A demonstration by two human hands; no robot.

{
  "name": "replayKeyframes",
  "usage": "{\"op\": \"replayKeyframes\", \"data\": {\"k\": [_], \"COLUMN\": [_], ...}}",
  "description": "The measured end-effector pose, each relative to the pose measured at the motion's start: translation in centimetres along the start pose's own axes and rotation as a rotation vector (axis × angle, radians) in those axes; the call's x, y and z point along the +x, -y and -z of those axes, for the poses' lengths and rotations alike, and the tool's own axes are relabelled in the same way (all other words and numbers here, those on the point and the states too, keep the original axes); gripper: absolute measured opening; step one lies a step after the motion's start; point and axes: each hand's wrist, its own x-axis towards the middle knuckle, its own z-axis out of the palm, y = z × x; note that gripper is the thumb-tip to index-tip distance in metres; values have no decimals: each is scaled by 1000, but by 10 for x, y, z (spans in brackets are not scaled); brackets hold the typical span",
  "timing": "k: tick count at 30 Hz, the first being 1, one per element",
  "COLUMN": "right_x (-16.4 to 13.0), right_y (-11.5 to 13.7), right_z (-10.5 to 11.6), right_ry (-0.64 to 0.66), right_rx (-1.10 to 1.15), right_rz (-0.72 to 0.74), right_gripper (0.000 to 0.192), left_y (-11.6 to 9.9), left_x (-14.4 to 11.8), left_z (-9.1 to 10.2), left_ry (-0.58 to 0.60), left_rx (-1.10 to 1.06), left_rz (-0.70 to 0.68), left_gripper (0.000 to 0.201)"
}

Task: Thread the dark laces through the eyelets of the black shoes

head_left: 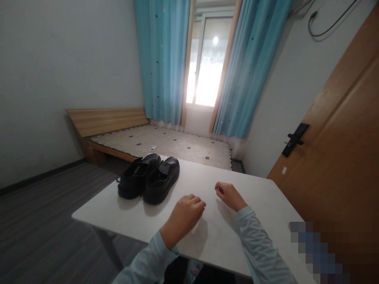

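Note:
Two black shoes stand side by side on the white table (254, 193), toes toward me: the left shoe (134, 176) and the right shoe (162, 180). My left hand (185, 215) rests on the tabletop just right of the shoes, fingers curled, holding nothing. My right hand (229, 195) lies further right on the table, fingers loosely curled inward, also with nothing in it. Both arms wear light blue sleeves.
Beyond the table is a wooden bed frame (106, 120) with a patterned mattress (174, 144) and a small white remote (153, 148) on it. Blue curtains (162, 59) flank a bright window. A wooden door (340, 150) with a black handle stands at the right.

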Motion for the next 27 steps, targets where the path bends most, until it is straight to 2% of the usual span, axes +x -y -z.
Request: {"op": "replayKeyframes", "data": {"k": [3, 7, 11, 13, 15, 18, 27], "right_x": [0, -1, -2, -1, -1, -2, -2], "right_y": [-2, -1, 0, -1, -2, -4, -7], "right_z": [1, 2, 2, 1, 0, -2, -3], "right_ry": [11, 35, 54, 54, 53, 49, 42], "right_rx": [-5, -8, -11, -16, -19, -19, -16], "right_rz": [-10, -33, -54, -56, -56, -52, -58], "right_gripper": [15, 16, 16, 16, 17, 19, 23], "left_y": [16, 42, 71, 85, 98, 112, 128], "left_x": [-4, -15, -29, -35, -40, -45, -52], "left_z": [17, 37, 46, 45, 43, 36, 22], "left_ry": [-100, -306, -490, -528, -524, -485, -307], "left_rx": [8, 99, 273, 335, 359, 359, 228], "left_rz": [58, 138, 276, 331, 344, 313, 219], "left_gripper": [11, 14, 27, 40, 48, 50, 35]}}
